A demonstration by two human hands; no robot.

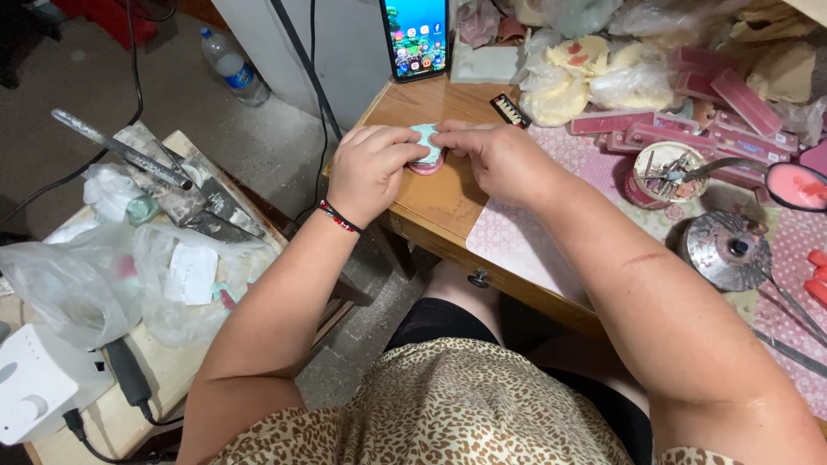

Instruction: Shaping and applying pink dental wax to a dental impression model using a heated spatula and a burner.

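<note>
Here both hands meet near the far left corner of the wooden desk (431, 202), pinching one small thing between them: a pale green plaster cast seated on a pink wax base (427, 151). The left hand (370, 168), with a red and black cord bracelet (339, 217) at the wrist, curls its fingers over the cast's left side; the right hand (495, 159) closes thumb and fingertips on its right side. The cast rests just above the desk top, close to the left edge.

Further along the desk, toward its right edge, a round pink tin (668, 172) stands on a patterned pink mat (551, 232) and holds a bunch of metal hand tools. Beside it a shallow dish (797, 185) holds pink wax, and a round metal burner (719, 250) sits nearer the front edge. At the back edge, clear plastic bags (594, 77) hold yellowish casts, next to stacked pink wax slabs (732, 103). A smartphone with a lit screen (416, 36) leans at the back left corner, a small black strip of teeth (510, 110) just beside it.

On a low side table (164, 362) to the left, crumpled plastic bags (129, 267) hold papers and small pieces.
</note>
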